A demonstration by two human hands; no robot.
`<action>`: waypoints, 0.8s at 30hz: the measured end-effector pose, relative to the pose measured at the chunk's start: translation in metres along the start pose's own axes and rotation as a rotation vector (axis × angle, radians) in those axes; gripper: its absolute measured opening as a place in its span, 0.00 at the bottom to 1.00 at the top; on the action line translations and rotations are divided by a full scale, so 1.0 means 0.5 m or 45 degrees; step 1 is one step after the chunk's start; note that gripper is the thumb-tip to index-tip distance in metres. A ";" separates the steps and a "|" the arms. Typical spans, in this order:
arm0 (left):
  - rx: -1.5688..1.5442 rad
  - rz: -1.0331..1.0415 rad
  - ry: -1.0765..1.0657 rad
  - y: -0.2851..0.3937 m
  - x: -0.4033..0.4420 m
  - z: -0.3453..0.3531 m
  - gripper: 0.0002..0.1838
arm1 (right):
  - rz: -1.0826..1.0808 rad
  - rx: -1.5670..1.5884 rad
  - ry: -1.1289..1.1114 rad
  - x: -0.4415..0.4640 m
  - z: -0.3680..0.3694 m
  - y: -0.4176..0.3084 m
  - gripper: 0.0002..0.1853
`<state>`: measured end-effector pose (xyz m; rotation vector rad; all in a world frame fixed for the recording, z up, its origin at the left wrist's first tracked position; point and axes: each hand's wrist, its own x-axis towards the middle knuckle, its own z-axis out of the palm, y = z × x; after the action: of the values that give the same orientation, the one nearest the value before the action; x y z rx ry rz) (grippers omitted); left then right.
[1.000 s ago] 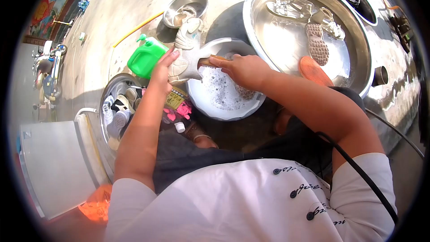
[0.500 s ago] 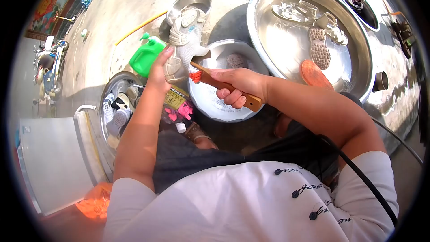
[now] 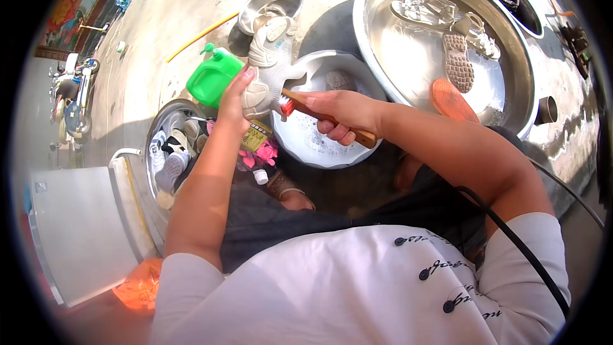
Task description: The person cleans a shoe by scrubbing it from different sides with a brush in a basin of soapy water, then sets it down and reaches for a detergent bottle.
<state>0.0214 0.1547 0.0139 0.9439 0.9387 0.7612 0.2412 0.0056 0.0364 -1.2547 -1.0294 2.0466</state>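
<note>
Green jug point(image 3: 214, 78) beside left hand point(image 3: 236, 102), white basin point(image 3: 332, 158) below brush point(image 3: 309, 110).

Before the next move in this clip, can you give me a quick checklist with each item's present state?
1. Left hand gripping the pale shoe: ok.
2. Right hand gripping the wooden brush: ok.
3. Bristles pressed against the shoe: cannot tell; they overlap its edge in this view.
4. Suds in the white basin: ok.
5. Whole shoe over the basin: not ok; much of it shows beyond the rim.
6. Green bottle clear of the left hand: cannot tell; they overlap in view.
</note>
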 end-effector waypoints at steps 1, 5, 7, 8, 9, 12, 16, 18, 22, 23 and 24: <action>-0.001 0.003 -0.002 0.002 -0.004 0.004 0.30 | -0.024 0.515 -0.182 0.003 -0.009 -0.005 0.19; -0.135 -0.034 -0.060 0.019 -0.013 0.018 0.24 | -0.038 1.344 -0.415 0.006 0.001 -0.018 0.14; -0.150 -0.039 -0.043 0.024 -0.007 0.018 0.24 | 0.049 1.278 -0.342 -0.009 0.006 -0.022 0.16; -0.184 -0.014 -0.125 0.033 -0.003 0.007 0.24 | 0.050 1.041 -0.370 -0.016 0.014 -0.017 0.16; -0.214 0.013 -0.209 0.044 0.002 0.010 0.24 | 0.047 0.803 -0.396 -0.019 0.016 -0.016 0.17; -0.027 0.052 -0.123 0.029 -0.006 0.014 0.27 | -0.399 -0.723 0.193 -0.002 0.005 -0.012 0.21; 0.065 -0.084 -0.020 0.007 0.011 0.007 0.31 | -0.305 -1.590 0.532 -0.001 -0.030 -0.001 0.24; 0.013 -0.079 -0.053 0.010 0.013 0.002 0.31 | -0.326 -1.579 0.672 0.009 -0.021 0.008 0.23; 0.074 -0.008 -0.014 -0.008 0.016 -0.015 0.29 | -0.107 -0.429 0.131 0.021 0.018 0.015 0.22; 0.031 -0.014 0.011 -0.007 0.009 -0.016 0.28 | -0.111 -0.418 0.135 0.019 0.009 0.012 0.22; -0.012 -0.023 0.034 -0.002 0.001 -0.012 0.27 | -0.040 0.194 -0.089 0.013 -0.001 0.005 0.22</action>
<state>0.0164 0.1563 0.0112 0.9176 0.9647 0.7637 0.2387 0.0091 0.0308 -1.0903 -0.8995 2.1151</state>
